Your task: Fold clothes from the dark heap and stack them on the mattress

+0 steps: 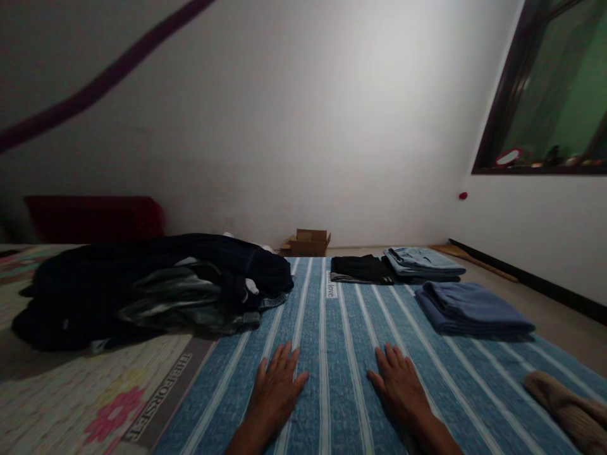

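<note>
My left hand (275, 388) and my right hand (401, 385) both lie flat, palms down, fingers stretched out, on a blue striped sheet (341, 335). Neither hand holds anything. Beyond my left hand a heap of dark unfolded clothes (152, 287) lies on the left. Beyond my right hand lie three folded items: a blue one (472, 309), a light blue one (422, 262) and a black one (361, 268).
A floral mat (71, 398) borders the sheet on the left. A small cardboard box (309, 242) stands by the white wall. A red cushion (95, 218) lies at the back left. A tan cloth (569, 407) lies at the lower right. A window (554, 95) is at the upper right.
</note>
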### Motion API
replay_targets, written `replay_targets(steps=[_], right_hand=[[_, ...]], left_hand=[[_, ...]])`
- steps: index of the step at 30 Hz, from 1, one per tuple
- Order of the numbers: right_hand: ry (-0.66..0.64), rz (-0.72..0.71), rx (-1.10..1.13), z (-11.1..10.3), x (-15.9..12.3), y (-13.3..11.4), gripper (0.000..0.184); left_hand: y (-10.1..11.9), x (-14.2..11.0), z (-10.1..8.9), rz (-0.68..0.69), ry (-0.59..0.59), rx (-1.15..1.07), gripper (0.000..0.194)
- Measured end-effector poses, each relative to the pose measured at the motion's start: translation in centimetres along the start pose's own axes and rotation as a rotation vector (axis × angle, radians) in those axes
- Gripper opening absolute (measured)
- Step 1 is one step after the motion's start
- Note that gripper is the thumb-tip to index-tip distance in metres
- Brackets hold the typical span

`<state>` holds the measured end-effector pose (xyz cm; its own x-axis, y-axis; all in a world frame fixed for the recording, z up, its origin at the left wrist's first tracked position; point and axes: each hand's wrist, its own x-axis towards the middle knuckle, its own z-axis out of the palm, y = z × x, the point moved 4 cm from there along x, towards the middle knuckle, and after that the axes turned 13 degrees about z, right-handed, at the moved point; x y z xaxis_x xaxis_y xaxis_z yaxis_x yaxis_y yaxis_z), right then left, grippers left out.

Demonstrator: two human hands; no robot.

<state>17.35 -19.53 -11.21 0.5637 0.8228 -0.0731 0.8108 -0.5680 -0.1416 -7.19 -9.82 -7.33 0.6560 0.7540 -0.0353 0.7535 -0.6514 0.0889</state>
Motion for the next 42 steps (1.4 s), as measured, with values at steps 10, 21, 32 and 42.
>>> replay_targets(steps=[10, 21, 32, 42], right_hand=[[-0.001, 0.01, -0.006, -0.6, -0.3, -0.2, 0.062], [0.016, 0.002, 0.004, -0.1, -0.1, 0.1, 0.064], [0.133, -0.077, -0.078, 2.6, 0.2, 1.4, 0.062], [0.166, -0.157, -0.149, 4.9, 0.9, 2.4, 0.052]], left_hand=[[0.0, 0.0, -0.1, -0.001, -0.008, -0.003, 0.06], [-0.1, 0.1, 0.3, -0.006, -0.001, -0.013, 0.061], [0.7, -1.1, 0.1, -0.022, -0.012, -0.077, 0.059], [0.3, -1.0, 0.6, -0.012, 0.004, -0.146, 0.058]])
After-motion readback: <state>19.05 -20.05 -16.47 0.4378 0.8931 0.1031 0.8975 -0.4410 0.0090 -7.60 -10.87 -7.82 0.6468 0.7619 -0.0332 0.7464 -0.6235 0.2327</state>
